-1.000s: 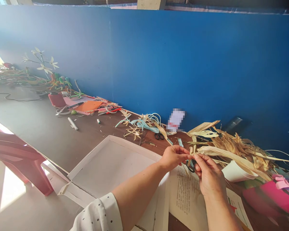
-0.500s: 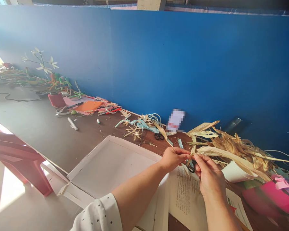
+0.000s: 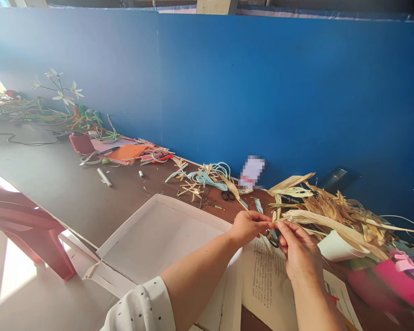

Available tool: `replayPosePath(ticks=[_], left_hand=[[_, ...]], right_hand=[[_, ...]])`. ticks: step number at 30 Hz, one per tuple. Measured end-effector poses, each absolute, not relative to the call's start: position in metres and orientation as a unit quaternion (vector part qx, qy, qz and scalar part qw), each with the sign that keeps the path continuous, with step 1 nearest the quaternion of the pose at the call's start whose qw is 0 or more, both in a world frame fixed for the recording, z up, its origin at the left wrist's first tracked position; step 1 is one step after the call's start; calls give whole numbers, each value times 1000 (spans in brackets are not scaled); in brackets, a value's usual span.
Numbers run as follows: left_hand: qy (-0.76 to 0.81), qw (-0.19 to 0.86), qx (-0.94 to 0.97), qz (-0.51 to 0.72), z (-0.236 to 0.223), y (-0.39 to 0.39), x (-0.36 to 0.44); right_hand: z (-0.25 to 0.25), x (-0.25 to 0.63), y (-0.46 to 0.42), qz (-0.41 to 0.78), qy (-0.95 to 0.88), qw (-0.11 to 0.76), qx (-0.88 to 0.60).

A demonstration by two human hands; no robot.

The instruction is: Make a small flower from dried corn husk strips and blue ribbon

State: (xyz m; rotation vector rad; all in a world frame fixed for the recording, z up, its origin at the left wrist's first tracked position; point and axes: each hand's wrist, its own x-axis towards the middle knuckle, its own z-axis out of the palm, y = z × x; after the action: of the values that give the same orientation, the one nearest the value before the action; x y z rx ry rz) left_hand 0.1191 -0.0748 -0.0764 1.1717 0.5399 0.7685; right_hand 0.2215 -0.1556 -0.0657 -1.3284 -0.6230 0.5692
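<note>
My left hand and my right hand meet above a printed paper sheet on the brown table. Both pinch the near end of a long dried husk strip, fingertips almost touching each other. The strip runs off to the right into a pile of dried husks. Black scissors lie just under my fingers, partly hidden. My left forearm crosses a shallow white cardboard tray.
A white paper cup lies on its side by the husks, beside pink material. Small black scissors, blue strips, orange paper and craft flowers line the blue wall. A red plastic chair stands at left.
Hardly anything differs; my two hands have sunk a touch lower while keeping their pinch on the husk strip.
</note>
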Motion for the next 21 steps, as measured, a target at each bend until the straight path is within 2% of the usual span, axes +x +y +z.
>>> replayPosePath(ticks=[21], left_hand=[[244,733,530,351,-74,-75,118]], right_hand=[[-69,223,-155,262,-281,700,-602]])
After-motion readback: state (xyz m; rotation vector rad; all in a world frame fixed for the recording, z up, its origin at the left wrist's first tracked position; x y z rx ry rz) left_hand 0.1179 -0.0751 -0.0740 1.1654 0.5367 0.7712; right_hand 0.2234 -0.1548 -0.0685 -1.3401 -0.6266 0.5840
